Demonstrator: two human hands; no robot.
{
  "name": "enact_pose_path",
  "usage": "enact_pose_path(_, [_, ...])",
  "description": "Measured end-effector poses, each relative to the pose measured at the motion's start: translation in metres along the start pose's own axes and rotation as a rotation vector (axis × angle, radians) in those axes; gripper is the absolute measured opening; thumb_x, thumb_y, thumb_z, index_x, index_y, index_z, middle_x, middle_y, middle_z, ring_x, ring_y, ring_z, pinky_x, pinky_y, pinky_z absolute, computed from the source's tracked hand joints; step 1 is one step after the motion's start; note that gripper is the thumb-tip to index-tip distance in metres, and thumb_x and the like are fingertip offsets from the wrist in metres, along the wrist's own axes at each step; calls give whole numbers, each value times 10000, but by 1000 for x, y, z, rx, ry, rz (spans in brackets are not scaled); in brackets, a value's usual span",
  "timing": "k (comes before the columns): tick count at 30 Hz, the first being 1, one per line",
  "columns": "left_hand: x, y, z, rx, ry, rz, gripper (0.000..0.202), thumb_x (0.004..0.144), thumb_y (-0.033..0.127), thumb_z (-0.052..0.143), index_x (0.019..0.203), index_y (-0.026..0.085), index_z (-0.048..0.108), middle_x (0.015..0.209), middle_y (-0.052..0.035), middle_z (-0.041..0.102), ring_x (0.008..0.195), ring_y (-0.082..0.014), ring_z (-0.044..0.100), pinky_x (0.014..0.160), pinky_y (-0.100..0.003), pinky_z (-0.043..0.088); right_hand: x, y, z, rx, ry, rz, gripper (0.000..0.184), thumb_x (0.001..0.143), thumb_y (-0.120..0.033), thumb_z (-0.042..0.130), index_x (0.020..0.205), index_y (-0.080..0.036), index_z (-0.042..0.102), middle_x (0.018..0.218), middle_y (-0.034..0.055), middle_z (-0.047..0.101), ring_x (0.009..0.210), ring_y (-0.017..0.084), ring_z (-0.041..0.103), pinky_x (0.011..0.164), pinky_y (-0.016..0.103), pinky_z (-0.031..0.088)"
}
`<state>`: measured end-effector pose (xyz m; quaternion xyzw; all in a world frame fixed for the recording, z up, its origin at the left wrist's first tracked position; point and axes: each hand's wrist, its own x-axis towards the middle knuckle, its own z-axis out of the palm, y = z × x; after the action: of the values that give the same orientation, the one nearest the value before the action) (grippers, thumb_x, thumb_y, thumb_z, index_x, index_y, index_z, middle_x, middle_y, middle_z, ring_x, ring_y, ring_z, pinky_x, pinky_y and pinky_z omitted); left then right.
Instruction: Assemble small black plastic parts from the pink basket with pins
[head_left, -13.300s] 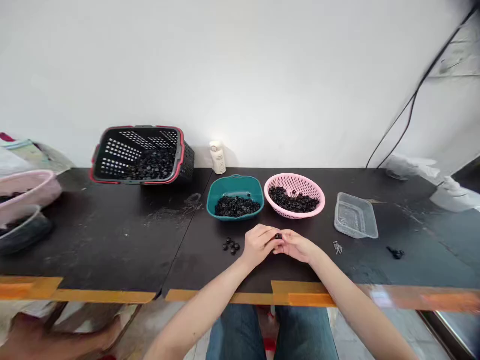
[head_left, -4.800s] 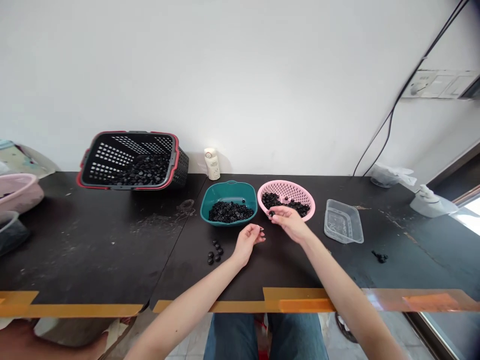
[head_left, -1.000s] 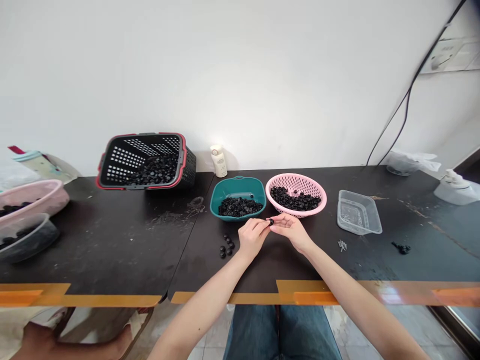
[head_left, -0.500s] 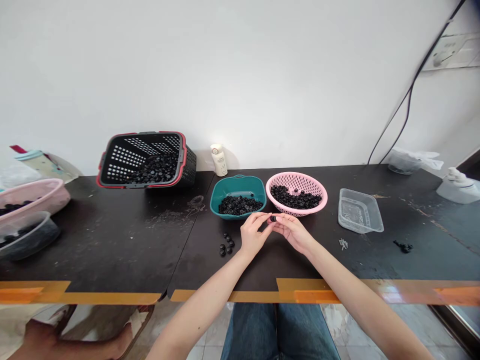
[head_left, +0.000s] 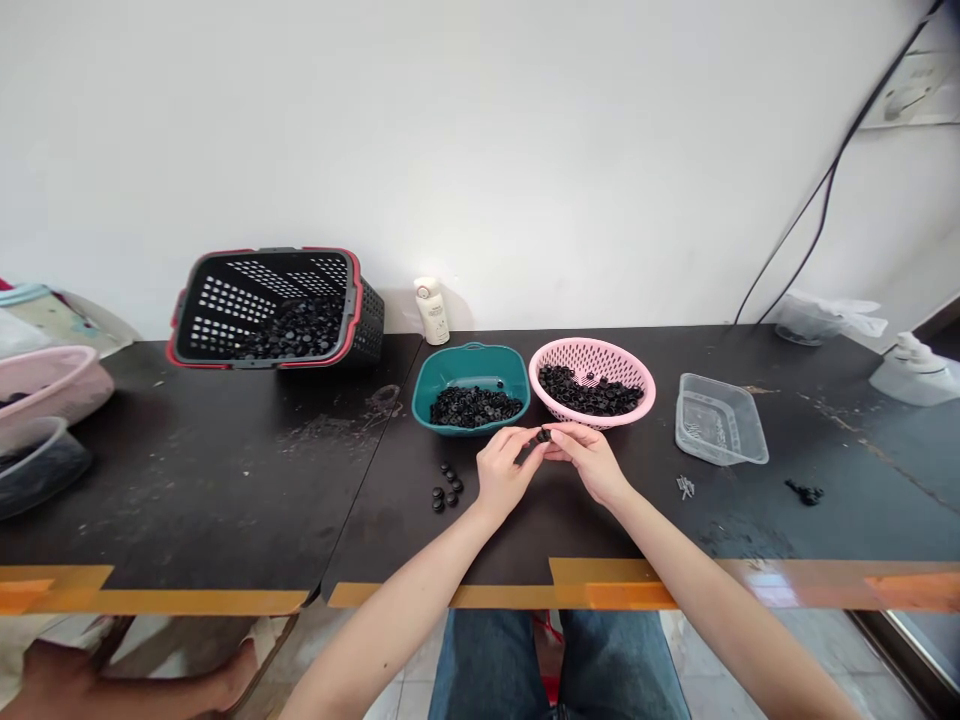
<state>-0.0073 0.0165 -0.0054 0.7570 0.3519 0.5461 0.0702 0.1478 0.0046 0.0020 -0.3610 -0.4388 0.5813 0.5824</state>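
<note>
My left hand [head_left: 504,468] and my right hand [head_left: 589,458] meet over the black table [head_left: 225,480], both pinching one small black round part [head_left: 543,435] between their fingertips. Just behind them stand a teal bowl [head_left: 470,367] and a pink perforated bowl [head_left: 592,359], each with a heap of small black parts inside. Several loose black parts [head_left: 445,488] lie on the table left of my left hand.
A black basket with a red rim [head_left: 274,305] lies tilted at the back left, black parts inside. A clear plastic tray [head_left: 718,432] sits right of the pink bowl, small metal bits [head_left: 685,487] and a black piece [head_left: 804,490] near it. Pink and clear tubs [head_left: 37,410] stand far left.
Across the earlier frames my right hand went to the pink bowl and came back to meet the left. In the last second the hands stay joined on the part; only the view shifts.
</note>
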Motion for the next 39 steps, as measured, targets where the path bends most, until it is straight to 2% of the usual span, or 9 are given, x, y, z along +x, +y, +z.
enact_pose_path(8, [-1,4,-1,1,-13,26,182,822,222,624,995,174,646,876,-48,659,794,-141,624,721,-265,532,-3,-1,0,-3,-25,25,220,751,-355,710,923,-220,735,768,39,734,702,180,696,684,344,592])
enact_pose_path(13, [-1,4,-1,20,-1,28,185,834,260,605,998,190,653,894,-51,669,816,-147,634,739,-275,544,-2,-1,-1,27,-51,63,224,744,-354,717,931,-230,733,829,36,736,739,186,697,728,372,589])
enact_pose_path(24, [-1,4,-1,19,35,57,176,818,229,633,988,183,649,898,-53,667,823,-150,626,729,-277,535,-5,-7,3,-113,-83,-54,225,808,-401,636,955,-260,730,914,30,717,737,170,676,719,350,581])
enact_pose_path(30, [-1,3,0,28,33,62,176,827,257,626,989,193,651,902,-49,669,832,-150,629,735,-277,542,-7,-11,4,-166,-65,-90,210,786,-383,662,930,-251,738,898,33,716,725,171,669,725,346,576])
enact_pose_path(35, [-2,2,-1,22,23,63,211,828,246,622,1032,202,646,921,-50,666,843,-154,626,743,-282,539,-6,-11,4,-99,-53,-73,199,759,-349,697,935,-260,720,890,21,714,732,169,672,710,343,578])
enact_pose_path(39, [-2,3,-2,9,-12,60,233,837,239,602,1066,206,633,944,-57,663,862,-160,622,755,-293,537,-6,-9,3,-34,-32,-23,152,726,-333,731,846,-242,714,806,13,717,696,173,676,700,362,584])
